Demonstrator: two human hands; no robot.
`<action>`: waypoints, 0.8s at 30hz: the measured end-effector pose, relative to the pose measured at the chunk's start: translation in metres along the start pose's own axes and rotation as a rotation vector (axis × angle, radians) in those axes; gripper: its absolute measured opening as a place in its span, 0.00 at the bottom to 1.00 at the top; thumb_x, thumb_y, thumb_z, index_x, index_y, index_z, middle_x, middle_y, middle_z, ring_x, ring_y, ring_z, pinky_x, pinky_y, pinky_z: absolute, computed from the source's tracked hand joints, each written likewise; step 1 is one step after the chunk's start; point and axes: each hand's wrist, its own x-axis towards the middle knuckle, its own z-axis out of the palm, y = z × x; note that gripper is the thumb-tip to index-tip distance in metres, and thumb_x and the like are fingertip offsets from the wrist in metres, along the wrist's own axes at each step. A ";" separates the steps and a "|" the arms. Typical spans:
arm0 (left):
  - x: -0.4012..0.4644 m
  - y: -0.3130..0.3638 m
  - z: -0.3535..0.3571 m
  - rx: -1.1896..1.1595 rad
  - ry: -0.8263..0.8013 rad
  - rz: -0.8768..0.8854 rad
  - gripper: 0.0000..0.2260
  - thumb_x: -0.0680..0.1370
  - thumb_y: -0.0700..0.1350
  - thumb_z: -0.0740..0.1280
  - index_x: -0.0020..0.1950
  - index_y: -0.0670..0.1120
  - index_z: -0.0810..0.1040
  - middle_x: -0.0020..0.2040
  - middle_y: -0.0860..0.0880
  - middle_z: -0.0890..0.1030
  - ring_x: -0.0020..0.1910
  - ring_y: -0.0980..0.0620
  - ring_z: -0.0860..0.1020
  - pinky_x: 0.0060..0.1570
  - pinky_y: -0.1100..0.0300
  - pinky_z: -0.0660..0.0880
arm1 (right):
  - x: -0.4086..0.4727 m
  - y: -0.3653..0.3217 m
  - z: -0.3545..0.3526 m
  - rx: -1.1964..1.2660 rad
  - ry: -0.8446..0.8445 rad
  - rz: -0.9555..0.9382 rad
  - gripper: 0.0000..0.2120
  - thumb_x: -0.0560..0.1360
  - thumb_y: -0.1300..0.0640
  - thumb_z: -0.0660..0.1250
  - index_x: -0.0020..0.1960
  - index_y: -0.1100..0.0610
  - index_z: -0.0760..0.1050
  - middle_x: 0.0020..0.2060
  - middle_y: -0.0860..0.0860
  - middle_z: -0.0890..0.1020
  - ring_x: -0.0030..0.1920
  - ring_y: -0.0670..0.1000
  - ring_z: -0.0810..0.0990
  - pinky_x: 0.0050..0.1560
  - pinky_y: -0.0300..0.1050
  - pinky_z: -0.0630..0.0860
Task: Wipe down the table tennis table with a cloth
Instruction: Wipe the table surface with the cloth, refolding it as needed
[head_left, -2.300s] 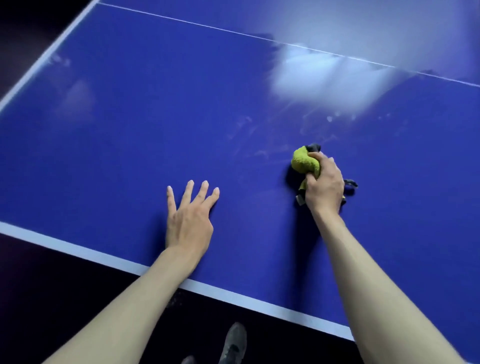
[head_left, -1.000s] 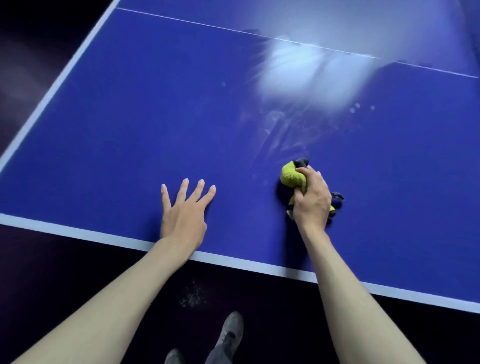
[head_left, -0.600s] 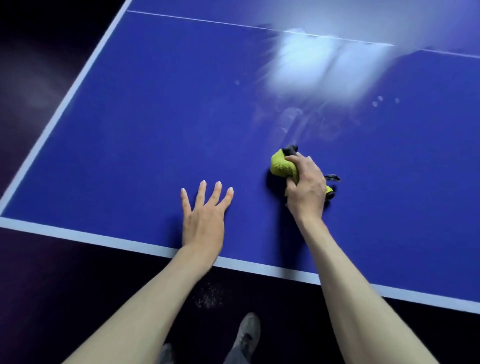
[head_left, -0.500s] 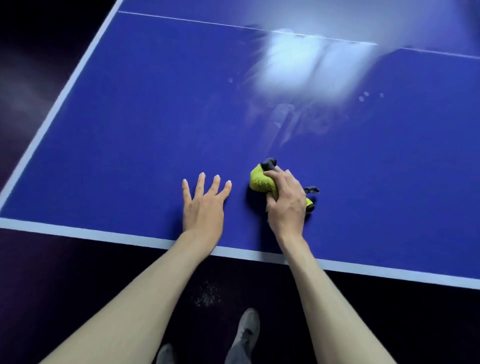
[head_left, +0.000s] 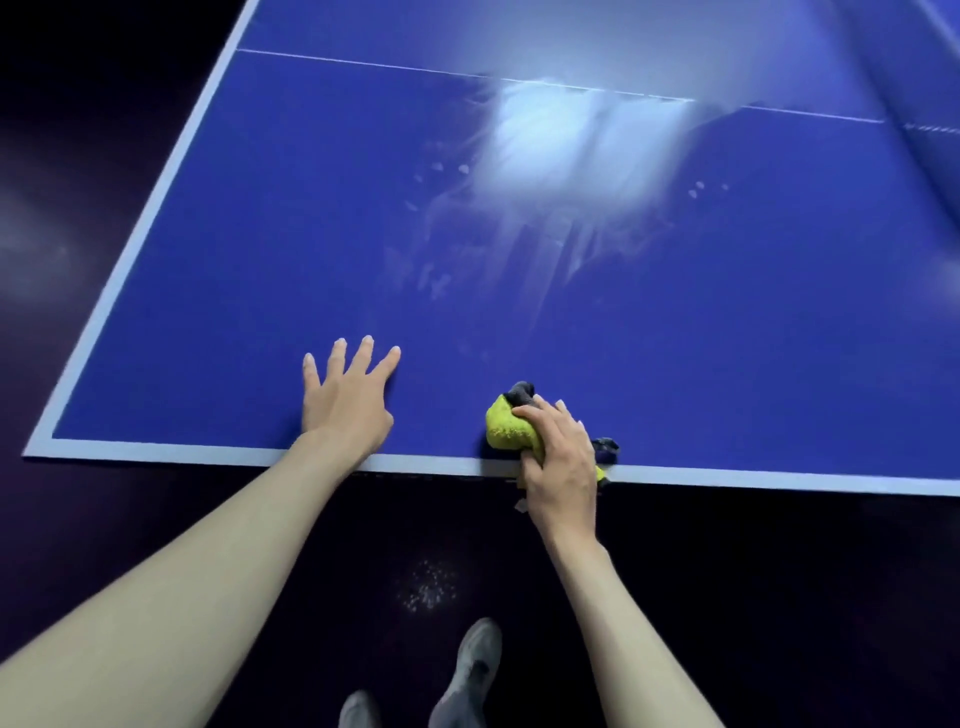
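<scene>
Here the right hand (head_left: 558, 460) has its grip clenched round a bunched yellow-green cloth (head_left: 506, 428), pressed at the white near edge of the blue table tennis table (head_left: 260, 234). The left hand (head_left: 348, 400) lies flat, fingers spread, just beside it.

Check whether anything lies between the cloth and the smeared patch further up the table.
Nothing visible does. The right hand grips the cloth at the near edge; bare blue table runs to the smears.

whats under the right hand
A bunched yellow-green cloth with dark parts, gripped by the right hand at the table's white near edge. The cloth's middle and the surface beneath are covered.
</scene>
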 end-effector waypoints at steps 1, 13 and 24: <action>0.007 -0.001 0.000 0.005 0.008 -0.010 0.38 0.79 0.38 0.58 0.83 0.59 0.45 0.84 0.52 0.48 0.82 0.43 0.44 0.79 0.37 0.44 | 0.016 0.001 0.000 0.006 0.022 -0.002 0.29 0.70 0.67 0.66 0.66 0.45 0.78 0.72 0.42 0.76 0.79 0.51 0.66 0.81 0.56 0.56; 0.024 0.001 0.019 0.125 0.121 -0.040 0.42 0.78 0.37 0.61 0.82 0.61 0.40 0.84 0.56 0.47 0.83 0.44 0.45 0.78 0.37 0.42 | 0.311 0.006 -0.001 -0.042 0.133 -0.019 0.26 0.71 0.61 0.60 0.67 0.49 0.77 0.61 0.54 0.81 0.66 0.61 0.75 0.73 0.60 0.67; 0.028 0.007 0.012 0.123 0.089 -0.071 0.41 0.78 0.33 0.60 0.83 0.59 0.45 0.84 0.53 0.51 0.83 0.44 0.43 0.74 0.29 0.39 | 0.267 -0.026 0.045 -0.038 0.076 -0.197 0.23 0.68 0.60 0.66 0.63 0.50 0.79 0.55 0.50 0.82 0.59 0.58 0.79 0.63 0.56 0.73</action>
